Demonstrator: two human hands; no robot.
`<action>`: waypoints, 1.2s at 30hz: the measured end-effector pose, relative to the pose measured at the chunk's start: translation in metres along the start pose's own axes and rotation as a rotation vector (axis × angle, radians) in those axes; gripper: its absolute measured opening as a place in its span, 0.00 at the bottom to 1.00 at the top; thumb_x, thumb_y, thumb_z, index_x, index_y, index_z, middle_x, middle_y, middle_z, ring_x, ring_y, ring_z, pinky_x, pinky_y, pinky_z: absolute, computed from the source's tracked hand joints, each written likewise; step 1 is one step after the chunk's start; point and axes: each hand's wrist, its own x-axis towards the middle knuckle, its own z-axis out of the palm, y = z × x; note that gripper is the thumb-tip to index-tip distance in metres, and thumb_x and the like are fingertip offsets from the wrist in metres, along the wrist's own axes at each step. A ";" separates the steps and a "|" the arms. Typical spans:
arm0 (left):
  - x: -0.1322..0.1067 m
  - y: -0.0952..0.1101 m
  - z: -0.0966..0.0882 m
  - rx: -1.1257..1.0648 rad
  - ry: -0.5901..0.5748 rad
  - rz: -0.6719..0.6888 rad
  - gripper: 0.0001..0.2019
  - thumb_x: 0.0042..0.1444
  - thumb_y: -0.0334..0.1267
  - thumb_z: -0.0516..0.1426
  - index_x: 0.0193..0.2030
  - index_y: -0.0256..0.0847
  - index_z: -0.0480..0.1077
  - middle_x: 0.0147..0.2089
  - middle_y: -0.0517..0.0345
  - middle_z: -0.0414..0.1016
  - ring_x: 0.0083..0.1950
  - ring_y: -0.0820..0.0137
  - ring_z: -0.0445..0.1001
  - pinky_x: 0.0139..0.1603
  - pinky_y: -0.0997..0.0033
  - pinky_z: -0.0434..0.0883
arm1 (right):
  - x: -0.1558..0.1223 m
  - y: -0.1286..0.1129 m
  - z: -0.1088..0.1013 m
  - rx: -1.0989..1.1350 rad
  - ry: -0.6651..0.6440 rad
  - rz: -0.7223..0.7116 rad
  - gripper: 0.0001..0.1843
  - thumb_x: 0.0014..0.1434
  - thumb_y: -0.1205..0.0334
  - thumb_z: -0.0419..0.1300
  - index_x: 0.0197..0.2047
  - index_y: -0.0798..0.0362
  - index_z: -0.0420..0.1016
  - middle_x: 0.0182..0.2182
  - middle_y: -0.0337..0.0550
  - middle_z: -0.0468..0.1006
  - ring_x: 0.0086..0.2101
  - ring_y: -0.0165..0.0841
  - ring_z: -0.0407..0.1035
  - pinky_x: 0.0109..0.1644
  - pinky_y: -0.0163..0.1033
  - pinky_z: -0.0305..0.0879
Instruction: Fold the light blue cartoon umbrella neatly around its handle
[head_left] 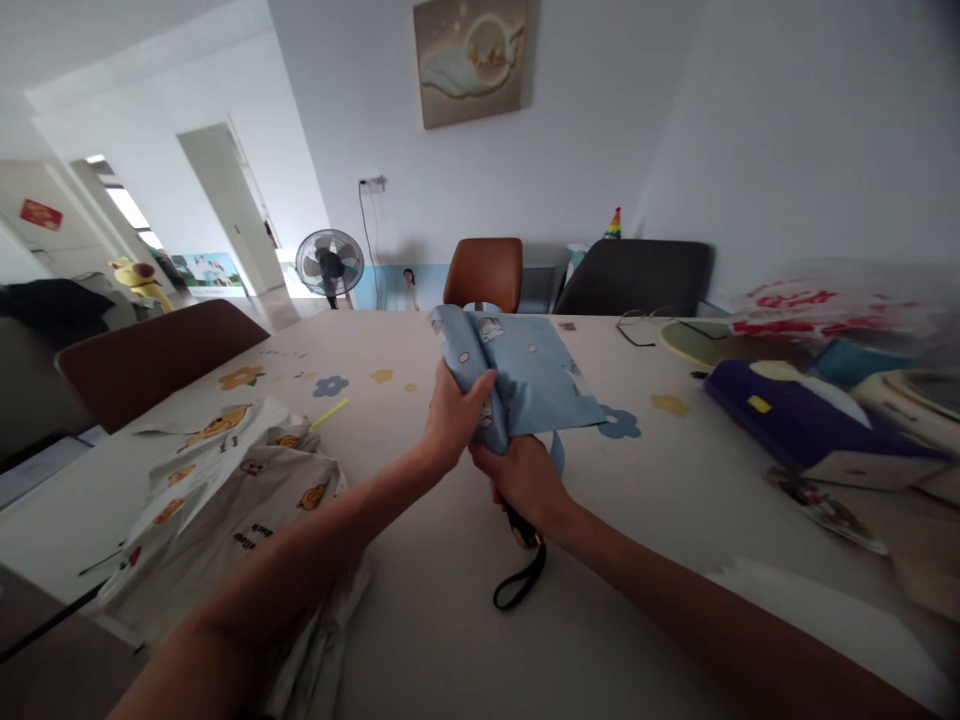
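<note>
A light blue folding umbrella (551,375) with small printed patches is held above the middle of the white table. Part of its canopy is wrapped in a roll, while a loose panel spreads out to the right. My left hand (454,412) is closed around the rolled part, thumb pressed on the fabric. Lower down, my right hand (525,477) grips the umbrella's bottom end near the dark handle (520,527). A black wrist strap (520,585) dangles from that handle. The fingertips of my right hand are mostly hidden.
Crumpled cream cloth with duck prints (247,490) lies left, beside a yellow strip (330,412). To the right are eyeglasses (637,335), a purple box (802,415) and a red-printed plastic bag (825,300). Chairs (484,272) stand around the table (420,620); a fan (330,262) is behind.
</note>
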 end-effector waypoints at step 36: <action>0.020 -0.006 -0.016 -0.788 -0.318 -0.510 0.13 0.48 0.41 0.56 0.34 0.32 0.70 0.27 0.52 0.75 0.30 0.65 0.74 0.39 0.63 0.72 | 0.003 0.003 -0.009 0.938 -0.563 0.100 0.20 0.59 0.58 0.44 0.35 0.63 0.72 0.32 0.55 0.76 0.28 0.40 0.73 0.38 0.52 0.69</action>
